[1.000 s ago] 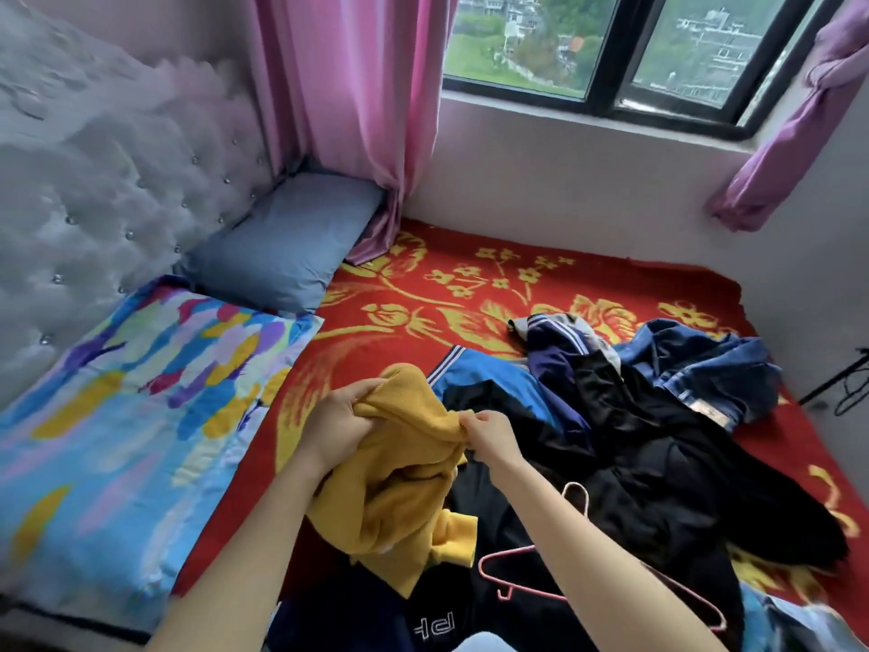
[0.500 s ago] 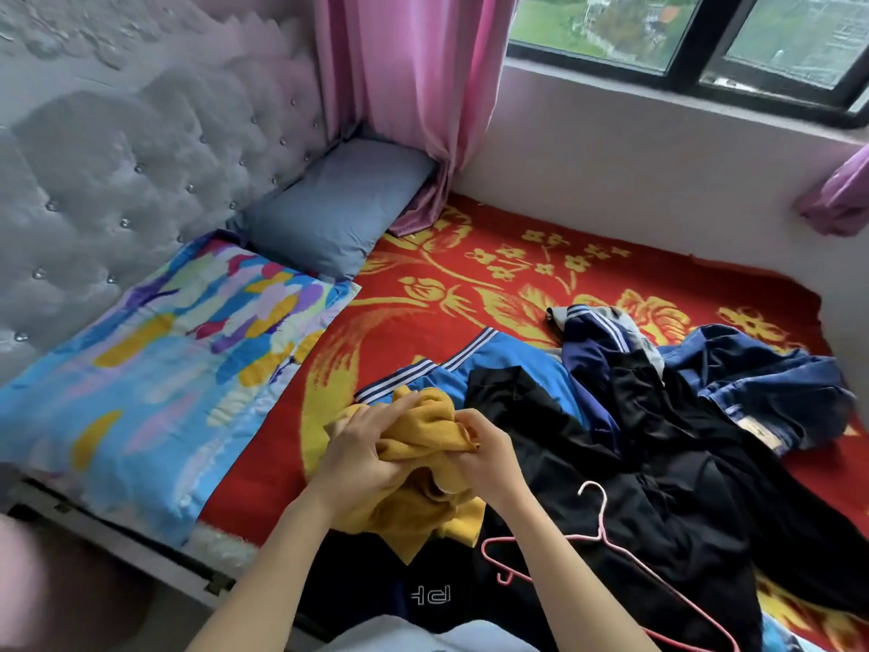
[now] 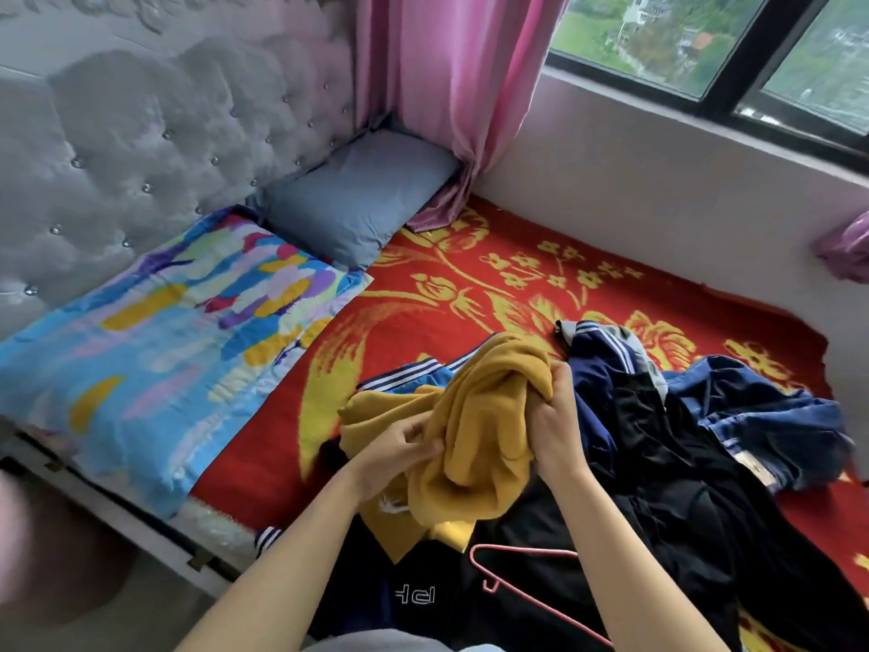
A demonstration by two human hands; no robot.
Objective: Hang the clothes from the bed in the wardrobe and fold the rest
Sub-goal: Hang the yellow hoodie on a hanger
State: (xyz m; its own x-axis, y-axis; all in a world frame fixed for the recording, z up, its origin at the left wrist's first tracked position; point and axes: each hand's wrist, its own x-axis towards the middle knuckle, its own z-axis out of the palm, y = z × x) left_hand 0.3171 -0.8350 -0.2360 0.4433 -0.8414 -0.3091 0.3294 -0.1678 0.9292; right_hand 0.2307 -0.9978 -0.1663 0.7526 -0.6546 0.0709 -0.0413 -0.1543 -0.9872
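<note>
Both hands grip a soft, bunched mustard-yellow knit garment (image 3: 475, 430): the left hand (image 3: 399, 456) pinches a lower fold, the right hand (image 3: 557, 416) clutches its upper bulge, above dark crumpled clothes (image 3: 667, 468) and a thin pink wire hanger (image 3: 526, 590) on the red floral blanket (image 3: 470, 284).

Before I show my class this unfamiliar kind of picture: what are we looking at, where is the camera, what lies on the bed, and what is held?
No machine here: a person wears one wide-angle camera on the head, looking down at their own bare hands. The left hand and right hand both grip a bunched yellow garment over a pile of dark clothes on the red flowered blanket. A pink hanger lies on the pile, near the person. A grey-blue pillow and a many-coloured pillow lie by the headboard.
</note>
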